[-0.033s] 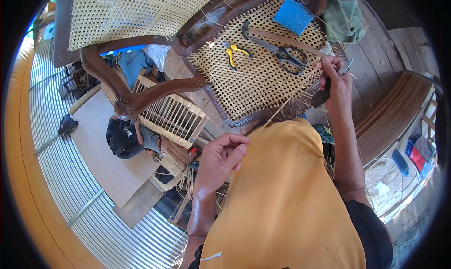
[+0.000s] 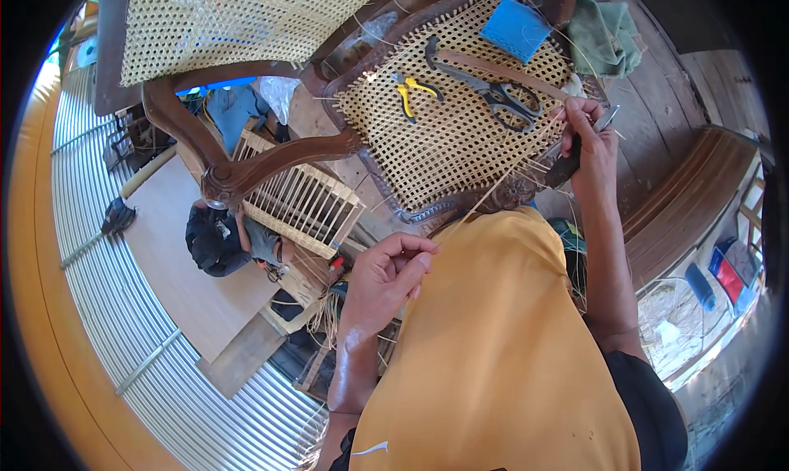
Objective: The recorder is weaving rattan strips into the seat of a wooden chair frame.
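Note:
A long, thin cane strand [image 2: 493, 189] runs taut between my hands, over the front edge of the chair. Its lower end is pinched by my left hand [image 2: 382, 278], in front of my orange-yellow shirt. My right hand [image 2: 590, 146], beside the seat's right edge, is closed around a tool with a dark handle [image 2: 562, 170] and a shiny metal tip; its fingertips also seem to pinch the strand. Woven cane fills the seat [image 2: 460, 154] in a carved brown frame. On it lie yellow-and-black pliers [image 2: 406, 95], scissors [image 2: 514, 109], a hammer [image 2: 505, 68] and a blue pad [image 2: 515, 29].
The chair's cane back [image 2: 246, 19] and curved wooden armrest [image 2: 279, 163] stand at upper left. A green cloth [image 2: 602, 35] lies beyond the seat's right side. At left, another person [image 2: 215, 241] sits near a slatted wooden piece [image 2: 300, 204]. A brown wooden bench [image 2: 690, 200] is at right.

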A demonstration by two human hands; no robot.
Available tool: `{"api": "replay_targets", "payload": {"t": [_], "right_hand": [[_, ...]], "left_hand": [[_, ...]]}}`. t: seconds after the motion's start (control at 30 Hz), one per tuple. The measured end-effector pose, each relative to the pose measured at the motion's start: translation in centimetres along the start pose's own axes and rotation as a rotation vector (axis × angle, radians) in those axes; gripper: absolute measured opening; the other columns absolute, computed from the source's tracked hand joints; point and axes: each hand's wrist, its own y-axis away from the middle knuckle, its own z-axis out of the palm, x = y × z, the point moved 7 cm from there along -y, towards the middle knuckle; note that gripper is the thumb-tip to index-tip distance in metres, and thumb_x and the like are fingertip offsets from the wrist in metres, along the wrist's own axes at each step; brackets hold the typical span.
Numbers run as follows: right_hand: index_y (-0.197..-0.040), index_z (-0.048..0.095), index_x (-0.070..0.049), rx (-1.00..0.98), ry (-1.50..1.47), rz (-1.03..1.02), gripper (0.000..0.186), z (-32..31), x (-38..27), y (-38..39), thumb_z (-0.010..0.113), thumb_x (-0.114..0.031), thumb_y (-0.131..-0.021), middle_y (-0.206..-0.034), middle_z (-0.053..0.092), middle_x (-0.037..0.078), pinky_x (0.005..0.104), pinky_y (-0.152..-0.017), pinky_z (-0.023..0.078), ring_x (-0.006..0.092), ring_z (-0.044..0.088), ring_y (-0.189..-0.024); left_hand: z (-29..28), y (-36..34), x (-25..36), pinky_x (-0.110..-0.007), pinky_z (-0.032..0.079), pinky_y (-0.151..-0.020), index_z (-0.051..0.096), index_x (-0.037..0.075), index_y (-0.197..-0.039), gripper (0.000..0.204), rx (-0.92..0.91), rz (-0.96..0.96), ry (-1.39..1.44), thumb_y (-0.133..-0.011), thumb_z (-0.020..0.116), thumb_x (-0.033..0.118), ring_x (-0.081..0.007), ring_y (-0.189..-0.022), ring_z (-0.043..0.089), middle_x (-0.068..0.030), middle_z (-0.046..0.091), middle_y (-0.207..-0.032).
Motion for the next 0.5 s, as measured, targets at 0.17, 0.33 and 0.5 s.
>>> {"api": "replay_targets", "payload": {"t": [0.17, 0.33, 0.5], "right_hand": [[-0.095, 0.060, -0.005, -0.045, 0.015, 0.007, 0.020, 0.2, 0.4, -1.0, 0.058, -0.024, -0.094, -0.084, 0.066, 0.006, 0.0188, -0.048, 0.036, 0.0041, 0.048, -0.057], [-0.105, 0.068, -0.006, -0.093, 0.590, 0.154, 0.025, 0.2, 3.3, -2.1, 0.055, -0.025, -0.095, -0.094, 0.070, 0.007, 0.0262, -0.052, 0.044, 0.0136, 0.060, -0.069], [-0.108, 0.065, -0.004, -0.206, 1.189, -0.425, 0.026, 2.9, 5.1, -2.4, 0.063, -0.018, -0.086, -0.092, 0.066, 0.012, 0.0399, -0.069, 0.051, 0.0329, 0.061, -0.083]], "left_hand": [[-0.6, 0.1, 0.2, -0.016, 0.037, -0.052, 0.063, 0.000, -0.102, 0.014, 0.028, 0.026, 0.035, -0.090, 0.060, 0.006, -0.0001, -0.060, 0.052, 0.0019, 0.061, -0.076], [-1.3, -0.3, 0.0, -0.015, 0.034, -0.051, 0.064, 0.001, -0.101, 0.014, 0.132, 0.056, 0.062, -0.089, 0.062, 0.008, 0.0003, -0.059, 0.049, 0.0021, 0.061, -0.074], [-1.9, -0.4, 0.5, -0.014, 0.028, -0.044, 0.063, -0.001, -0.098, 0.012, 0.209, 0.138, 0.175, -0.088, 0.063, 0.004, -0.0007, -0.051, 0.040, -0.0019, 0.059, -0.072]]}}
